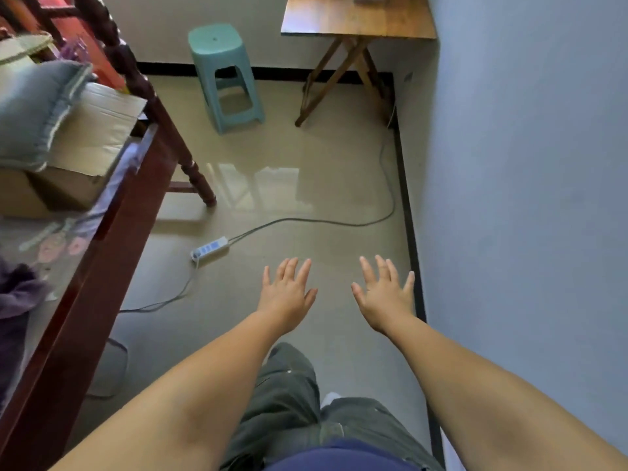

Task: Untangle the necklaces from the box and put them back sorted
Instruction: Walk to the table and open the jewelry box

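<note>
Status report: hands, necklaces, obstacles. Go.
Left hand and right hand open, empty, held over the floor. No necklaces or jewellery box in view. Power strip and cable on floor ahead.

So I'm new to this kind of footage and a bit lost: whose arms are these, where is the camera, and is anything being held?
The camera sits on the person's head, looking forward and down, so the arms are their own. The left hand and right hand are stretched out, fingers spread, holding nothing. Below them is a tiled floor with a power strip and its cable. Farther off stand a green stool and a folding wooden table. At left is a dark wooden bed frame with a cardboard box. No necklaces are visible.
</note>
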